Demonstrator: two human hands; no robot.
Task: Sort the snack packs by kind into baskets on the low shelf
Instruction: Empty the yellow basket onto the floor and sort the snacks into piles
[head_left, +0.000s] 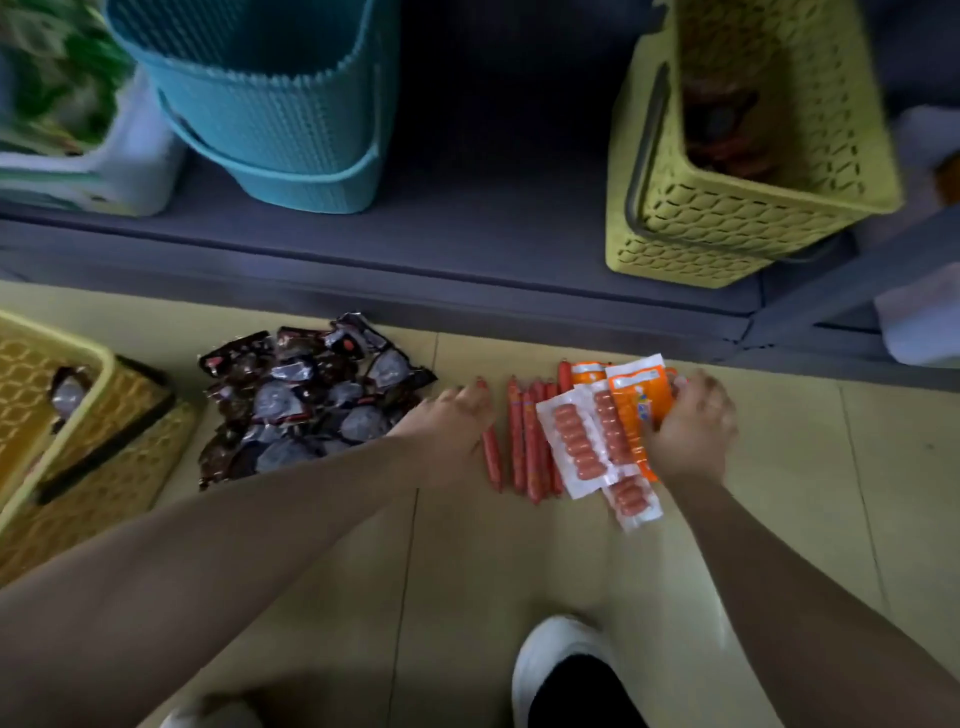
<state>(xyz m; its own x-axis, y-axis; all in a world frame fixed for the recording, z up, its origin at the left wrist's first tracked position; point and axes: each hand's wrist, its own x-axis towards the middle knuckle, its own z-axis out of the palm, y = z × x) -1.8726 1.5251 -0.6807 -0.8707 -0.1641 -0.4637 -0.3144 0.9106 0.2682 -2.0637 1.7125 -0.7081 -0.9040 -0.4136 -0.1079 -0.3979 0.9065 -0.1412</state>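
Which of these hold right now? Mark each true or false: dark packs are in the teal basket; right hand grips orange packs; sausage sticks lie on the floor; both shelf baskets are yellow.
1. The dark packs are in the teal basket. False: they are piled on the floor.
2. The right hand grips orange packs. True.
3. Red sausage sticks lie on the floor. True.
4. Both shelf baskets are yellow. False: one is teal, one is a yellow basket.

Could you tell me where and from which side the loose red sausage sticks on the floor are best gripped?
Probably around their middles, from above: the red sausage sticks lie flat, side by side, pointing toward the shelf. Come from their left, beside the left hand; flat sausage packs overlap their right edge.
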